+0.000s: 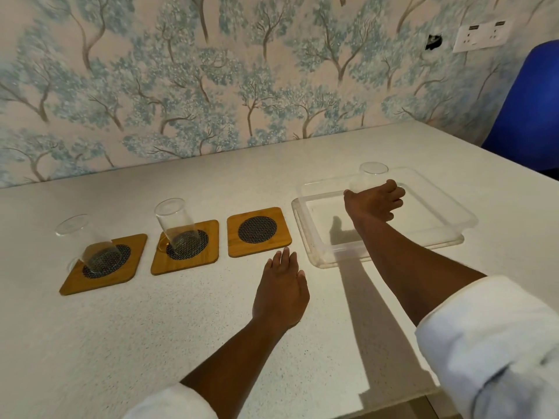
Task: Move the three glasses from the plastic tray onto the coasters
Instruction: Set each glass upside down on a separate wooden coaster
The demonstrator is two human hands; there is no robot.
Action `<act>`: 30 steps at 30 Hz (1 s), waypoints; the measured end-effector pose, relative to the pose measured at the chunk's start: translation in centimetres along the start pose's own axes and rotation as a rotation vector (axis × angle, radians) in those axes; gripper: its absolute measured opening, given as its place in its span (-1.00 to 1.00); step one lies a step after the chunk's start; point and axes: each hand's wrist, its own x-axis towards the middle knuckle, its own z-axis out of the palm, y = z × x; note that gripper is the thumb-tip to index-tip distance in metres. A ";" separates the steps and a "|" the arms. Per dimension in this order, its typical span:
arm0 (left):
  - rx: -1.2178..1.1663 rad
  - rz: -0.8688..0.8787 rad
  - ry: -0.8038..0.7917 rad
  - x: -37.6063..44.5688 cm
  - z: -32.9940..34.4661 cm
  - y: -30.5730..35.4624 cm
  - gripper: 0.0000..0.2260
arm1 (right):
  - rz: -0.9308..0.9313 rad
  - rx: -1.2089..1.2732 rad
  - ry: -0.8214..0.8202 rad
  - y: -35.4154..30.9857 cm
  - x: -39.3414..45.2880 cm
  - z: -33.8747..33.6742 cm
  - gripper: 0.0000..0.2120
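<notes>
Three wooden coasters with dark mesh circles lie in a row on the white table. A clear glass (pixel 87 243) stands on the left coaster (pixel 104 264), and another glass (pixel 177 226) stands on the middle coaster (pixel 186 247). The right coaster (pixel 258 231) holds nothing. The clear plastic tray (pixel 314 255) sits to its right. Inside the tray my right hand (pixel 373 204) is wrapped around the third glass (pixel 372 173), whose rim shows above my fingers. My left hand (pixel 282 293) rests flat on the table just in front of the right coaster, fingers apart, holding nothing.
A wall with tree-pattern wallpaper runs along the table's far edge. A blue chair (pixel 526 107) stands past the far right corner, below a wall socket (pixel 482 36). The table's near edge shows at the lower right.
</notes>
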 end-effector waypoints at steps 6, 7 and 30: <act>-0.002 0.004 0.012 0.1 0.3 -0.2 -0.48 | 0.018 0.077 -0.072 -0.1 1.9 1.1 -0.10; -0.004 0.001 0.015 0.1 0.3 -0.2 -0.48 | 0.022 0.082 -0.079 0.0 2.1 1.3 -0.10; -0.039 -0.009 0.040 0.1 0.4 -0.1 -0.49 | -0.213 0.332 -0.047 0.0 1.1 1.0 -0.32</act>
